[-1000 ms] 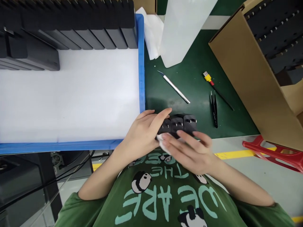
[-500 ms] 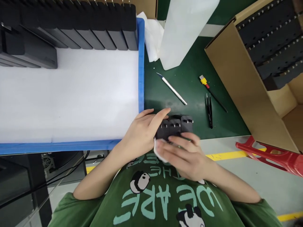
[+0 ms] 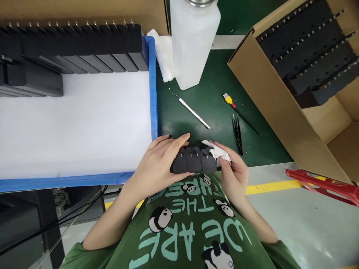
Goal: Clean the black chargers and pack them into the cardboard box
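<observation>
Several black plug-in power adapters (image 3: pixel 193 158) stand side by side at the table's front edge, metal prongs upward. My left hand (image 3: pixel 161 160) is wrapped round the left end of this row, its thumb and fingers on either side. A crumpled white wipe (image 3: pixel 220 152) is pinched in my right hand (image 3: pixel 235 170). It lies against the adapter at the right end and covers part of that one. The fingertips of my right hand are partly hidden behind the wipe.
A blue-edged tray (image 3: pixel 153 89) with rows of black adapters (image 3: pixel 84 46) is at left. Behind are a white bottle (image 3: pixel 190 45) and tissue (image 3: pixel 164 56). A craft knife (image 3: pixel 195 113), USB cable (image 3: pixel 244 116), tweezers (image 3: pixel 237 134) and adapter-filled carton (image 3: pixel 269 104) lie right. A red stool (image 3: pixel 322 186) stands below.
My right hand has moved with the wipe from the near side of the adapters to their right end. The head view has shifted; my left hand keeps its hold.
</observation>
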